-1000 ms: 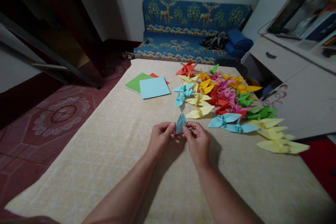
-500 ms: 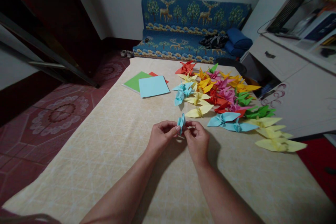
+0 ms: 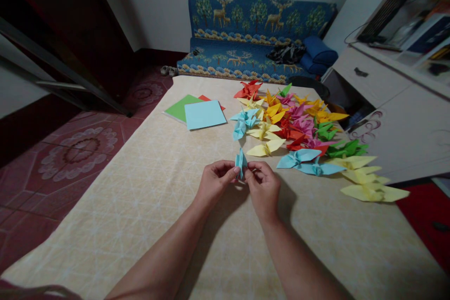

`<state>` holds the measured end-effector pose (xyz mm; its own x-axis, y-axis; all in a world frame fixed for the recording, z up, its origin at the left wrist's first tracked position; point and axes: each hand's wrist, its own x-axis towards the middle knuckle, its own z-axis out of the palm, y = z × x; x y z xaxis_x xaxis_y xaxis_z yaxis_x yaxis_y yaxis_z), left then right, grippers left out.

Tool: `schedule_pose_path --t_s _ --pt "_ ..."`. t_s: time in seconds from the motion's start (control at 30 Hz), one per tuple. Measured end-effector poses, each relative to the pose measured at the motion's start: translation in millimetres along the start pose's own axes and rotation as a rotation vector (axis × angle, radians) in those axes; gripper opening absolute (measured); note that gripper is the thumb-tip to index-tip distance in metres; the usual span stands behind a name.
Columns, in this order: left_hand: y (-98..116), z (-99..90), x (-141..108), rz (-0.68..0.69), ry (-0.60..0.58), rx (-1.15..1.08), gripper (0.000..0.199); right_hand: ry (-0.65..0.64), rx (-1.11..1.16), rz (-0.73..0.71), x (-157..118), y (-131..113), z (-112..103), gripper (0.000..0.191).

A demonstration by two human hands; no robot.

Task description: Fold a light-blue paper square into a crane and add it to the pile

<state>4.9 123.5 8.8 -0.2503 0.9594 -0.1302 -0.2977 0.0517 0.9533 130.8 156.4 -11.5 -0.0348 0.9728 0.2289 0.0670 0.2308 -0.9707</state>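
Note:
A small folded light-blue paper (image 3: 241, 163) is held upright between my two hands above the table, its pointed end up. My left hand (image 3: 218, 179) pinches it from the left with thumb and fingers. From the right, the thumb and curled fingers of my right hand (image 3: 263, 186) grip its other side. Just beyond, a pale yellow paper crane (image 3: 266, 148) and a light-blue crane (image 3: 243, 123) lie on the cloth. Two more light-blue cranes (image 3: 298, 158) rest to the right of my hands.
Several folded cranes, red (image 3: 249, 89), orange (image 3: 276, 112), pink (image 3: 304, 126), green (image 3: 348, 149) and yellow (image 3: 374, 192), cover the table's right side. Flat blue (image 3: 206, 114) and green (image 3: 179, 108) sheets lie back left on the tablecloth (image 3: 140, 197). Beyond is a blue sofa (image 3: 239, 51).
The folded blue paper has turned slightly between my fingers and shows more of its side. My hands are nearly in the same place. The view has shifted very slightly.

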Motion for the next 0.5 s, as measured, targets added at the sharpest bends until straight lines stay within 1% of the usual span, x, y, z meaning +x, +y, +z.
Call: schedule_pose_path --t_s 0.1,0.17,0.27,0.37,0.5 --pt "-2 -0.1 0 0.008 0.006 -0.005 0.027 -0.018 -0.034 -0.063 0 0 0 0.002" --pt "-4 0.1 0 0.011 0.023 -0.005 0.027 -0.059 -0.022 -0.076 0 0 0 0.002" --pt "-6 0.1 -1 0.019 0.046 0.016 0.027 -0.136 0.026 -0.063 0 -5 0 0.007" --pt "-5 -0.8 0 0.029 0.07 0.039 0.029 -0.185 0.055 -0.035 -1 -11 0 0.013" --pt "-5 -1.3 0 0.042 0.091 0.046 0.03 -0.18 0.047 0.011 -2 -12 0 0.014"
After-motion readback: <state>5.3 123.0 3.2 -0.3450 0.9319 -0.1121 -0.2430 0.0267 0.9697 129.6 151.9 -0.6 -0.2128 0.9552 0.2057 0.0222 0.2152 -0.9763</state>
